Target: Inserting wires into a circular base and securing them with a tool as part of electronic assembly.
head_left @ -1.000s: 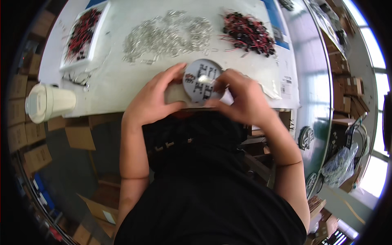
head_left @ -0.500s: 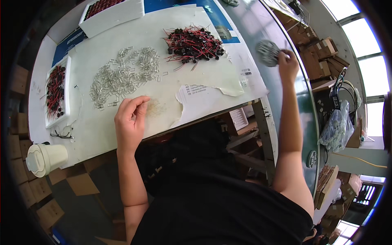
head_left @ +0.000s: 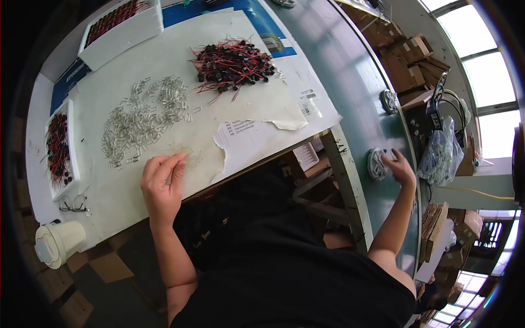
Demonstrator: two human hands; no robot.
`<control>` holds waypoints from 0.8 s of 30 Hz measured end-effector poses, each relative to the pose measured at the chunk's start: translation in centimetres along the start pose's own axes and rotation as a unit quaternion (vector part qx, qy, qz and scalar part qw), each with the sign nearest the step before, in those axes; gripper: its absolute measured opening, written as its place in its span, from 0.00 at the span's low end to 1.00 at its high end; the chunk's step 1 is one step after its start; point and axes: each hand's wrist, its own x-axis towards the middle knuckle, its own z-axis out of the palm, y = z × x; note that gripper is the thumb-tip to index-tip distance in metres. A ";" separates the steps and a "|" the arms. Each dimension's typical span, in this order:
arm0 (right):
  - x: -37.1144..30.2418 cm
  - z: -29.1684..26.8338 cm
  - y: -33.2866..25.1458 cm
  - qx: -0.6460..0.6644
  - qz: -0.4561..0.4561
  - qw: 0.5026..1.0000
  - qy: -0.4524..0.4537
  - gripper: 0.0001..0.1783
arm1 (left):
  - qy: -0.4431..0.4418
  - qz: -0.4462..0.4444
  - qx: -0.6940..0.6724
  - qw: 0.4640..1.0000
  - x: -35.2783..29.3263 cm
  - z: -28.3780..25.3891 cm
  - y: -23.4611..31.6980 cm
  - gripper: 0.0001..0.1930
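Observation:
My left hand [head_left: 161, 183] lies palm down on the white paper [head_left: 229, 104] covering the table, fingers apart, just below a spread of small clear tubes [head_left: 139, 120]. My right hand [head_left: 400, 168] reaches far to the right, fingertips on a round grey disc [head_left: 377, 164] lying on the grey-green surface beside the table. A heap of small black parts with red wires [head_left: 232, 64] lies on the paper at the far side.
A white tray [head_left: 57, 145] with red-wired parts sits at the left, another white tray [head_left: 123, 24] at the far left corner. A white lidded cup [head_left: 57, 243] and glasses [head_left: 74, 205] lie near the table's left edge. Cardboard boxes [head_left: 407, 52] and a plastic bag [head_left: 440, 156] stand at the right.
Both hands held the round disc over the table edge a second ago. Since then my right hand carried it out to the right and lowered it onto the grey-green surface; my left hand dropped onto the paper.

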 end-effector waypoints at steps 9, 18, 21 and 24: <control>-5.3 3.2 -8.9 -0.066 -0.206 0.968 0.126 0.54 | 0.016 0.044 -0.008 0.999 0.7 -0.1 0.4 0.07; -17.6 14.5 -38.3 -0.202 -0.702 0.650 -0.210 0.51 | 0.080 -0.009 -0.069 0.994 0.0 -0.9 -0.5 0.08; -15.1 17.6 -41.2 -0.029 -0.747 0.628 -0.215 0.40 | 0.092 -0.009 -0.098 0.991 0.1 -0.7 -1.2 0.12; -12.1 18.4 -44.4 0.051 -0.662 0.726 -0.181 0.24 | 0.082 0.016 -0.088 0.993 0.1 -1.1 -0.5 0.19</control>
